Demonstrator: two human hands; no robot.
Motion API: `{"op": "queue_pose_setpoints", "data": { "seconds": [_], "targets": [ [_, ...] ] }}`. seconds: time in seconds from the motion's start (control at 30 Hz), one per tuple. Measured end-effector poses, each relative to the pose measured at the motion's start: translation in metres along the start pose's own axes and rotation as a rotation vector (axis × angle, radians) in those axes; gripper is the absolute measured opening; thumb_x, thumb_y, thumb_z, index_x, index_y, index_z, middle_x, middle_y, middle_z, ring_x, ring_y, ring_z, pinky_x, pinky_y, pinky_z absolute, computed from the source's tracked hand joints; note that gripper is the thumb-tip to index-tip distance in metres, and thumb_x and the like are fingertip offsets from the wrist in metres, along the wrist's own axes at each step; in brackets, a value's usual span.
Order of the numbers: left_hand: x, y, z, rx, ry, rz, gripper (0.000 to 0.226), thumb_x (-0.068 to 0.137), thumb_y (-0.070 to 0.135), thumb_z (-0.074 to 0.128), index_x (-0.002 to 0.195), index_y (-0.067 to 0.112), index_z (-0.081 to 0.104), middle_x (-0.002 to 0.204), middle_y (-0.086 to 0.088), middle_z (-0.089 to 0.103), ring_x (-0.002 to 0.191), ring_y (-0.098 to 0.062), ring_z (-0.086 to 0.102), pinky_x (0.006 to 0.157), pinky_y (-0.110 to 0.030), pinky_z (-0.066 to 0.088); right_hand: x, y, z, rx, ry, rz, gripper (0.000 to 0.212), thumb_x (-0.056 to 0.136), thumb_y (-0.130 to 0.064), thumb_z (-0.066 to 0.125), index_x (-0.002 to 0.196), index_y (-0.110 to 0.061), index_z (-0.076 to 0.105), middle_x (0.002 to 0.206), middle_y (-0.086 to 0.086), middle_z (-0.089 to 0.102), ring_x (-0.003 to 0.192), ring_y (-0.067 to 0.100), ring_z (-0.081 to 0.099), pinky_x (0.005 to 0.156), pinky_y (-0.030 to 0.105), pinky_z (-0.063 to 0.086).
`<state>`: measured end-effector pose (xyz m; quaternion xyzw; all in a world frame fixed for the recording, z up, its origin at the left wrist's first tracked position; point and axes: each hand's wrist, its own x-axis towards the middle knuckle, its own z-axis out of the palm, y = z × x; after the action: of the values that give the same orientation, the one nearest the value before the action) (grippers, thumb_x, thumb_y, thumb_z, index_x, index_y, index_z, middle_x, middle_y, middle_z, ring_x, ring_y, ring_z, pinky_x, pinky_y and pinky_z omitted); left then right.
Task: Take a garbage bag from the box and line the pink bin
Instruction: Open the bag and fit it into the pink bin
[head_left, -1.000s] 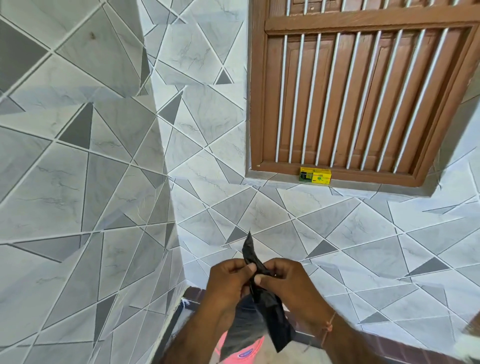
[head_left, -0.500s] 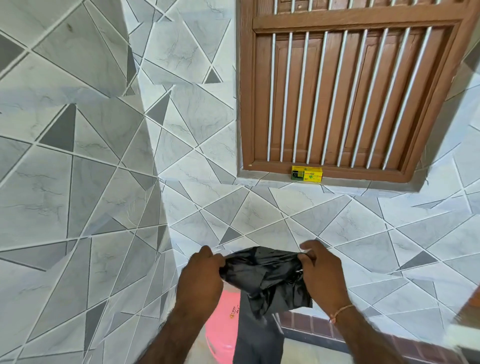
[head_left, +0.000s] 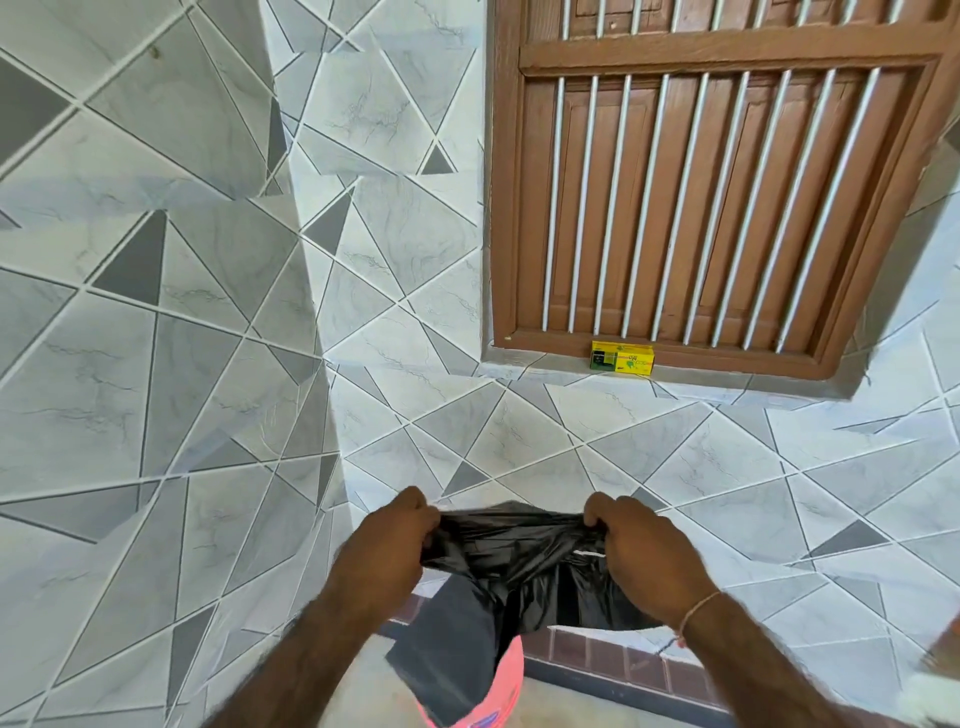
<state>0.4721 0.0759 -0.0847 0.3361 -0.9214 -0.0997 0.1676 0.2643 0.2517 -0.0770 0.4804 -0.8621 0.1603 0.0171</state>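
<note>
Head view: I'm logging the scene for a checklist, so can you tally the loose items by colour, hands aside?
Black: 1, the garbage bag stretched between both hands
Pink: 1, the pink bin below the bag
Yellow: 1, the small box on the window ledge
Total: 3
</note>
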Motion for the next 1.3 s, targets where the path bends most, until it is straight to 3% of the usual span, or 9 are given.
{"op": "queue_pose_setpoints", "data": {
  "seconds": [0.27,0.43,0.53,0.7,0.77,0.87,0.97,1.07,1.3],
  "targets": [
    [0.008,-0.011,-0.006,-0.005,0.230,-0.231,0.015,0.084,0.010,0.060,0.093,0.018,0.069,0.097,-0.003,0.066,0.084,-0.023,0.066,0.077,-0.037,0.057,0.000,0.000,0.009,0.128,-0.013,0.004,0.020,0.087,-0.008,0.040,0.096,-0.024,0.048,0.081,0.000,0.053,0.071,0.024,0.052,0.066,0.035,0.043],
    [0.006,-0.006,-0.013,-0.129,0.065,-0.113,0.029,0.091,0.010,0.057,0.115,0.022,0.068,0.111,-0.003,0.069,0.100,-0.022,0.065,0.095,-0.030,0.050,0.006,0.017,0.004,0.078,0.060,0.138,0.016,0.077,-0.011,0.050,0.088,-0.023,0.048,0.083,0.003,0.059,0.078,0.029,0.057,0.067,0.033,0.043],
    [0.004,0.006,-0.028,-0.346,-0.014,-0.041,0.044,0.091,-0.002,0.051,0.124,0.025,0.061,0.115,0.002,0.065,0.099,-0.015,0.061,0.084,-0.013,0.046,0.011,0.026,0.002,-0.099,0.143,0.170,0.025,0.073,-0.002,0.050,0.092,-0.016,0.057,0.089,0.009,0.062,0.086,0.035,0.060,0.069,0.038,0.048],
    [-0.003,0.034,-0.042,-0.666,-0.133,0.131,0.083,0.070,-0.026,0.034,0.117,0.037,0.060,0.108,0.019,0.065,0.103,0.008,0.060,0.090,-0.007,0.044,0.021,-0.020,-0.005,0.282,0.495,-0.211,0.026,0.078,-0.010,0.059,0.103,-0.015,0.064,0.106,0.000,0.062,0.102,0.019,0.054,0.093,0.025,0.037],
    [-0.003,0.043,-0.042,-0.687,-0.126,0.174,0.088,0.070,-0.028,0.030,0.106,0.048,0.054,0.105,0.027,0.059,0.099,0.022,0.054,0.083,0.000,0.040,0.020,-0.048,-0.007,0.380,0.355,-0.379,0.037,0.084,-0.024,0.064,0.119,-0.024,0.053,0.118,-0.013,0.050,0.112,0.004,0.043,0.101,0.012,0.028],
    [-0.002,0.044,-0.036,-0.707,-0.125,0.193,0.074,0.086,-0.018,0.041,0.103,0.052,0.058,0.101,0.023,0.065,0.098,0.016,0.058,0.082,-0.003,0.043,0.025,-0.066,-0.006,0.408,0.072,-0.371,0.043,0.087,-0.017,0.055,0.121,-0.038,0.039,0.110,-0.005,0.063,0.100,0.014,0.057,0.093,0.030,0.046],
    [-0.001,0.029,-0.032,-0.427,-0.054,0.265,0.041,0.090,0.012,0.056,0.110,0.047,0.060,0.112,0.013,0.067,0.103,-0.003,0.061,0.094,-0.026,0.050,0.028,-0.059,-0.011,0.443,0.047,-0.281,0.042,0.078,-0.004,0.042,0.101,-0.039,0.037,0.085,-0.002,0.062,0.079,0.026,0.056,0.075,0.040,0.047],
    [0.002,0.013,-0.025,0.127,-0.099,0.317,0.042,0.081,0.019,0.062,0.118,0.040,0.059,0.116,0.010,0.061,0.107,-0.017,0.057,0.091,-0.035,0.051,0.025,-0.054,-0.016,0.348,0.017,-0.301,0.030,0.074,-0.003,0.040,0.085,-0.031,0.034,0.075,0.000,0.052,0.070,0.027,0.047,0.064,0.040,0.042],
    [-0.002,-0.007,-0.018,0.404,-0.223,0.005,0.026,0.090,0.013,0.052,0.115,0.013,0.058,0.115,-0.007,0.063,0.108,-0.027,0.062,0.091,-0.038,0.052,0.029,-0.033,-0.023,-0.034,0.077,-0.334,0.024,0.076,-0.019,0.041,0.088,-0.019,0.062,0.096,0.005,0.056,0.084,0.031,0.058,0.066,0.037,0.044]
  ]
}}
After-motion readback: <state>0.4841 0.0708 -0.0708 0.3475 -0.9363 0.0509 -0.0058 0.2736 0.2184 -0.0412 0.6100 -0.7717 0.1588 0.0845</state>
